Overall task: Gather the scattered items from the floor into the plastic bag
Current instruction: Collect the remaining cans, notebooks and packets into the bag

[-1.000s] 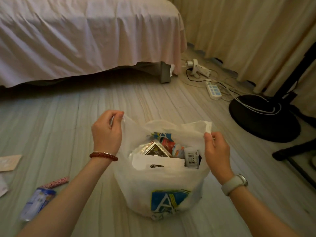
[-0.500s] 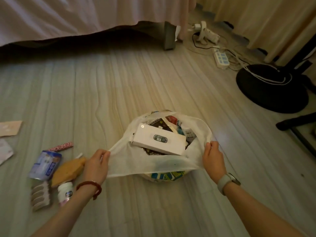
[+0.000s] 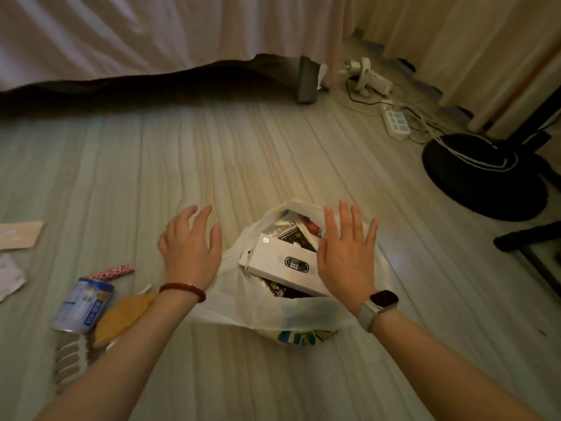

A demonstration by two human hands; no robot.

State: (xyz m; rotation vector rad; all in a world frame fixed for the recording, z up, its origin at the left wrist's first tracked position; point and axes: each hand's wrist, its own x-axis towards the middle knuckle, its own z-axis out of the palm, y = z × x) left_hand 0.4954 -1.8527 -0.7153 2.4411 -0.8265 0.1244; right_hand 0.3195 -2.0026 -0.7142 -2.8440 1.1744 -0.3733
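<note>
In the head view, the white plastic bag (image 3: 258,311) sits on the pale wooden floor (image 3: 212,165) just below the middle of the frame, its mouth slack and wide, with a blue, yellow and green print showing at its lower edge. Lying on top of the contents is a white box (image 3: 282,265) with a dark oval label, tilted across a dark printed packet and a red-patterned packet beneath it. The left hand (image 3: 189,253), with a reddish bead bracelet at the wrist, hangs to the left of the bag's mouth with fingers spread and lightly bent, holding nothing. The right hand (image 3: 347,256), with a pale-strapped watch on the wrist, is over the right side of the bag, fingers straight and fanned, palm down, also holding nothing; whether it touches the plastic cannot be told. At the lower left of the frame several items lie on the floor: a blue and white pouch (image 3: 83,305), a flat orange-brown item (image 3: 121,320) partly under the left forearm, a pink patterned stick (image 3: 113,271) above them, and a ridged grey strip (image 3: 68,363) below. At the left edge lie a pale card (image 3: 19,234) and a white sheet (image 3: 9,276). Across the top hangs a bed's pale sheet (image 3: 151,34). In the upper right, a white power strip (image 3: 396,120) with cables lies near a round black stand base (image 3: 482,174), in front of cream curtains (image 3: 455,41).
</note>
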